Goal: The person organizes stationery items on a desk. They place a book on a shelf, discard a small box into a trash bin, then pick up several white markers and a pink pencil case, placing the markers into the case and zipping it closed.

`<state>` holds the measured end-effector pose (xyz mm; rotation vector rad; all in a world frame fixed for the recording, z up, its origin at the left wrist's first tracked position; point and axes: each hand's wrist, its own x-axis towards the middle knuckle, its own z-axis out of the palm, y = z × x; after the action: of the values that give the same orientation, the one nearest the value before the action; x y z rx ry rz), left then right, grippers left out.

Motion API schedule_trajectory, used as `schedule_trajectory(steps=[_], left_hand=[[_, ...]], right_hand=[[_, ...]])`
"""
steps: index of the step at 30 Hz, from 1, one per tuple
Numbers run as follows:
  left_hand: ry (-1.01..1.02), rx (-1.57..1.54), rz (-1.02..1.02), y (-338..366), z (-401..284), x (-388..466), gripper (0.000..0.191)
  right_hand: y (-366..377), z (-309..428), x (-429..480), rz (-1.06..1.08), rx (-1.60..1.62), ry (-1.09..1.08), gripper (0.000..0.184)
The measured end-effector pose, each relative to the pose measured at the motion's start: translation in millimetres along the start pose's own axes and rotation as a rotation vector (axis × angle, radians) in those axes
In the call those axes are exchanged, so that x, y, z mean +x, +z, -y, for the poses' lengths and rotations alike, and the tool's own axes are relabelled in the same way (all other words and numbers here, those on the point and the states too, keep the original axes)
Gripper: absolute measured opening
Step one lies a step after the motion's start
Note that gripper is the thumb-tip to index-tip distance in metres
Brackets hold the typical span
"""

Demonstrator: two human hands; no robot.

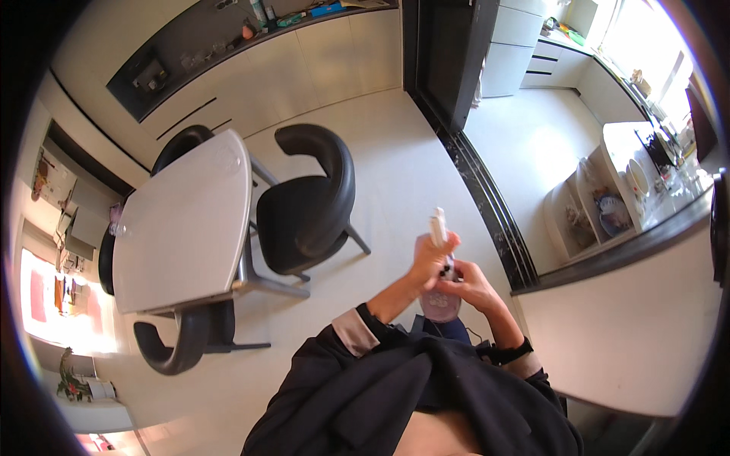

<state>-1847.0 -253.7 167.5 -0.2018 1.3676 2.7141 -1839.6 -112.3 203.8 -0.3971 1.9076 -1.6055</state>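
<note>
My left hand [429, 263] is closed around a narrow white object [438, 227] whose upper part sticks out past the fingers; its exact kind cannot be told. Close beside it on the right, my right hand [475, 288] has its fingers and thumb on the lower part of the same object, where small dark spots show. Under the hands appears a translucent pinkish-purple item [440, 306] with a pale pattern; what it is and whether a hand touches it cannot be told. The hands partly cover both things.
A white table [188, 228] stands at the left with black chairs [308, 211] around it. A long cabinet [319, 62] lines the far wall. A dark door track [485, 194] crosses the floor. On the right are a pale panel [616, 319], open shelves [604, 196] and a kitchen area.
</note>
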Motion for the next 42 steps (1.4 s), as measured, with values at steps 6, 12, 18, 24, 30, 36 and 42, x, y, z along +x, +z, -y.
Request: schedule_trajectory(steps=[6, 12, 18, 24, 30, 36, 42], left_hand=[[-0.032, 0.199, 0.13, -2.8, -17.0, 208.0, 0.038], [0.022, 0.243, 0.034, -32.5, -116.4, 412.4, 0.038], [0.035, 0.276, -0.099, -94.3, -189.2, 537.8, 0.046], [0.062, 0.312, -0.094, -176.0, -253.6, 702.3, 0.045], [-0.05, 0.322, 0.092, -239.3, -361.4, 872.7, 0.049], [-0.185, 0.343, 0.257, -276.4, -423.1, 1011.5, 0.059], [0.017, 0.557, 0.109, -366.8, -503.6, 1176.1, 0.038]], right_hand=[[-108.3, 2.6, 189.5, -0.095, -0.021, -0.101, 0.023], [-199.2, 76.8, 391.1, -0.023, -0.052, -0.087, 0.025], [-228.8, 110.1, 574.4, 0.233, -0.01, -0.013, 0.039], [-245.2, 128.3, 770.0, 0.217, 0.084, -0.105, 0.046], [-288.1, 212.5, 943.2, 0.189, -0.007, -0.101, 0.041], [-330.0, 235.1, 1071.3, -0.016, 0.054, -0.004, 0.03], [-385.9, 237.5, 1228.8, -0.134, 0.179, 0.009, 0.02]])
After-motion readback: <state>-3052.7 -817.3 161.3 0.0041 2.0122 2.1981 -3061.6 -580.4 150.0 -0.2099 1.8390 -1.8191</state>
